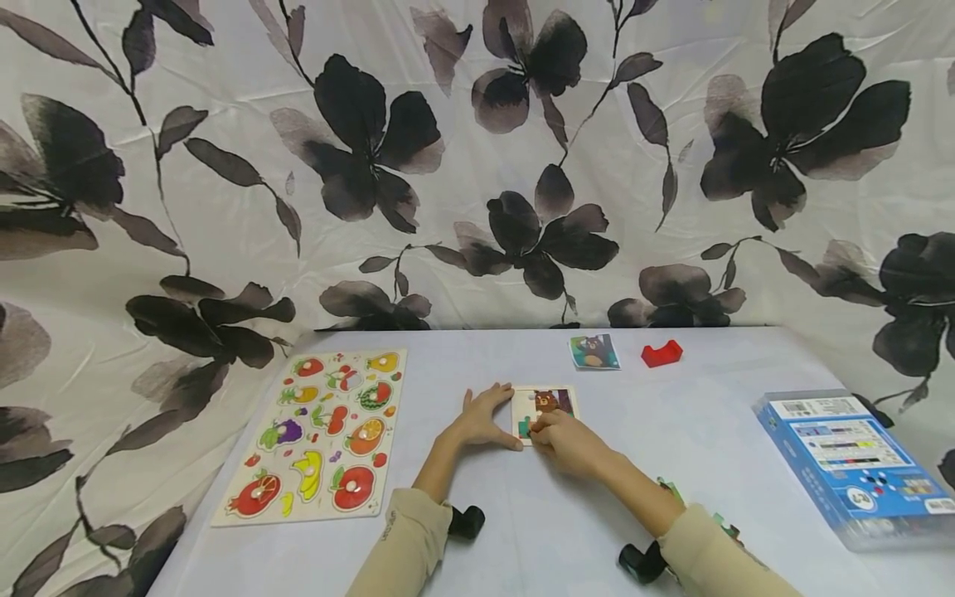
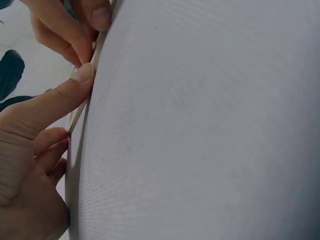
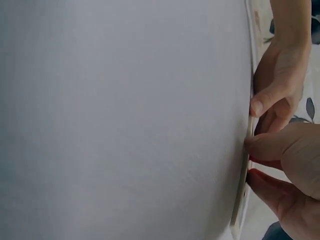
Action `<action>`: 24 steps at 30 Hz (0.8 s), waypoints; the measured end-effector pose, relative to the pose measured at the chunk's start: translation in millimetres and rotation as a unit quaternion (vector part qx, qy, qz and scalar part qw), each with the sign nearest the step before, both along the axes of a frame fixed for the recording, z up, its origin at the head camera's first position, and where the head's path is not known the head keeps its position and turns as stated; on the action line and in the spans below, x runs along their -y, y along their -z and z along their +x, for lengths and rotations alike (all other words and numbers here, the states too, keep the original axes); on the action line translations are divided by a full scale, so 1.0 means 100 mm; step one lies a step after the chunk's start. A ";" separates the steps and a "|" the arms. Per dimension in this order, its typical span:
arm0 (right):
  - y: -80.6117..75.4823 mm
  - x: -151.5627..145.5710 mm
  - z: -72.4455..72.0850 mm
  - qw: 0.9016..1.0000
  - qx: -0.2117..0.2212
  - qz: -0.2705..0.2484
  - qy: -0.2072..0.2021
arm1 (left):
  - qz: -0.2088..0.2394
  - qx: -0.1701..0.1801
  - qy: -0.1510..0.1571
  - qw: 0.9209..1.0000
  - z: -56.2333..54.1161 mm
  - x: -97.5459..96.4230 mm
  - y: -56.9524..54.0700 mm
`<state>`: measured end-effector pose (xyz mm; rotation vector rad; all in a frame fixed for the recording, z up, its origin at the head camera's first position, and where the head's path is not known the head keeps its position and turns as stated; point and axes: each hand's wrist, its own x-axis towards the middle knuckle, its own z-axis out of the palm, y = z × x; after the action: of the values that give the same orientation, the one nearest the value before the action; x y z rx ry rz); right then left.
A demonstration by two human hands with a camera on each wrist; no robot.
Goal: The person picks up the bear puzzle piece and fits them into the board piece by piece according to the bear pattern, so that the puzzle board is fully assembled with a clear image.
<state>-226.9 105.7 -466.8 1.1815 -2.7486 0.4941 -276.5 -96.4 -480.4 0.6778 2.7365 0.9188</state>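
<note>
A small bear jigsaw puzzle in a pale wooden frame (image 1: 564, 393) lies flat at the middle of the table. My left hand (image 1: 477, 421) holds it by the left side, with the index finger at the far corner and the thumb at the near one. In the left wrist view the left thumb (image 2: 62, 100) bears on the frame's edge. Over the lower part of the puzzle, my right hand (image 1: 570, 444) pinches a small puzzle piece, mostly hidden by the fingers. The right wrist view shows the right thumb and fingers (image 3: 285, 192) close against the frame.
A fruit peg board (image 1: 317, 439) lies at the left. Behind the puzzle are a bear picture card (image 1: 594, 352) and a red piece (image 1: 661, 354). A blue boxed set (image 1: 858, 464) sits at the right. Green pieces (image 1: 671, 489) lie partly under the right forearm.
</note>
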 end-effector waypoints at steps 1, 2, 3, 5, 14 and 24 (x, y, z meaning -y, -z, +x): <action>0.00 0.00 0.01 1.000 -0.003 0.001 -0.002 | 0.001 -0.001 0.000 1.000 0.00 0.00 0.00; 0.00 -0.01 0.02 1.000 -0.005 0.001 -0.005 | 0.001 -0.001 -0.001 1.000 0.00 0.00 0.01; 0.00 -0.01 0.03 1.000 -0.008 0.001 -0.010 | 0.001 0.001 -0.002 1.000 0.00 -0.01 0.01; 0.00 -0.02 0.04 1.000 -0.010 0.000 -0.017 | 0.001 0.000 -0.002 1.000 -0.01 -0.01 0.01; -0.05 -0.20 -0.02 0.994 0.080 -0.076 -0.003 | -0.001 -0.004 -0.001 1.000 -0.01 0.01 0.01; -0.25 -1.04 0.22 0.976 0.158 -0.094 0.121 | 0.006 -0.009 0.005 1.000 -0.01 0.01 0.03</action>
<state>-204.6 209.2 -442.1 0.7670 -2.9640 0.9572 -277.5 -97.1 -483.7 0.7045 2.7431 0.9336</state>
